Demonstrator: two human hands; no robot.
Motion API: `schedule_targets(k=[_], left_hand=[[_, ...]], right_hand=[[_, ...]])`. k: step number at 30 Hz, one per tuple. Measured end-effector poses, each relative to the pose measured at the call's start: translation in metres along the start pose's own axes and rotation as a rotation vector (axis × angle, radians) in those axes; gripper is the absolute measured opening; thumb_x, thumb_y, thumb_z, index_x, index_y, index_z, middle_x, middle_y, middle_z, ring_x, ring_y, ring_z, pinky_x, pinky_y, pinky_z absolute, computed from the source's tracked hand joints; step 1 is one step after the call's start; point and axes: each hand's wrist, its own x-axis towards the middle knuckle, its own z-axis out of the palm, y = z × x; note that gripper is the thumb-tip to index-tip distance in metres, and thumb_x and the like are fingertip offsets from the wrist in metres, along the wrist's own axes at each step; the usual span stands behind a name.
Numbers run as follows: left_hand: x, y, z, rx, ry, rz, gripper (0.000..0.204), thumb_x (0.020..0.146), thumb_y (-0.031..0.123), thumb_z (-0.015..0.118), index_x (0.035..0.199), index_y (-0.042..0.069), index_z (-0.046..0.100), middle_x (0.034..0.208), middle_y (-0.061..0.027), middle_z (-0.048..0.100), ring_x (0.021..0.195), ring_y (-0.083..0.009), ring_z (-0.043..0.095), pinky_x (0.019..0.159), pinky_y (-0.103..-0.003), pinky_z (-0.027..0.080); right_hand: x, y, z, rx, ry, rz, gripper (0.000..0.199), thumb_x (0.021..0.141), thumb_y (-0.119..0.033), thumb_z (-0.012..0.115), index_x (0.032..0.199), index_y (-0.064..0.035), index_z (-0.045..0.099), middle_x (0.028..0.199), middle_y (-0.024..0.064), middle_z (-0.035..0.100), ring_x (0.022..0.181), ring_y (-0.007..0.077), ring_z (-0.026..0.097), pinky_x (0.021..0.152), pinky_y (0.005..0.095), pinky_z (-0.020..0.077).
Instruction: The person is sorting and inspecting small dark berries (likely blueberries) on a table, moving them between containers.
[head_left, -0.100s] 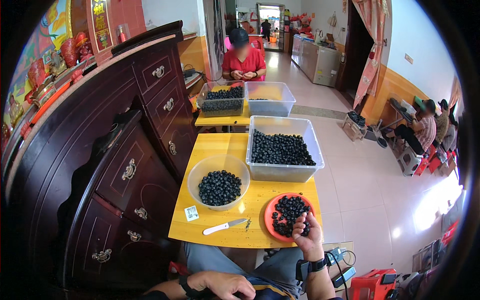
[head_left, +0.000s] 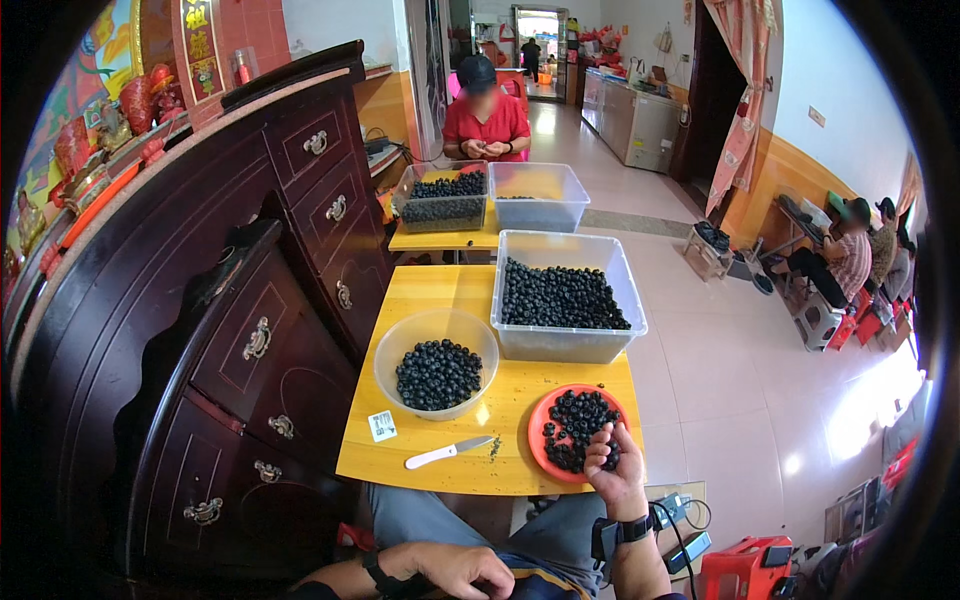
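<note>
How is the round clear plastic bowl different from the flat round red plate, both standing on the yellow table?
The round clear plastic bowl is deep and see-through; the flat round red plate is shallow and opaque. The bowl stands nearer the table's middle, untouched; the plate sits at the right front corner, where the right hand reaches into it. The left hand rests on the lap. Both hold small dark round fruits on the yellow table.

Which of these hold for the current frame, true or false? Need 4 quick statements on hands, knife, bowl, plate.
1. The right hand is at the orange plate of dark fruit. True.
2. The left hand holds the knife. False: the white-handled knife lies on the yellow table, and the left hand rests on the lap.
3. The round clear bowl is empty. False: it holds dark fruit.
4. The big clear tub sits beyond the plate. True.
</note>
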Motion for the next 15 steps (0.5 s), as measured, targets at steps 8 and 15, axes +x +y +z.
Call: schedule_targets(k=[8,15], left_hand=[[0.004,-0.043,-0.003,-0.112,0.533,-0.227,0.034,0.092,0.022,0.075,0.118,0.003,0.063,0.098,-0.0028,0.064,0.090,-0.0126,0.061,0.082,-0.029,0.051],[0.054,-0.021,-0.007,0.918,0.916,-0.004,0.062,0.093,0.044,0.066,0.140,0.006,0.052,0.142,-0.0221,0.048,0.130,-0.0408,0.049,0.109,-0.051,0.039]], right_hand=[[-0.003,0.017,0.006,-0.020,0.104,-0.023,0.031,0.103,-0.035,0.054,0.106,-0.0063,0.066,0.097,0.0094,0.066,0.082,0.0187,0.061,0.070,0.0302,0.0538],[-0.007,0.057,-0.001,-0.099,0.057,0.031,0.026,0.103,-0.028,0.055,0.105,-0.0040,0.065,0.107,0.0151,0.069,0.095,0.0255,0.067,0.083,0.0384,0.0574]])
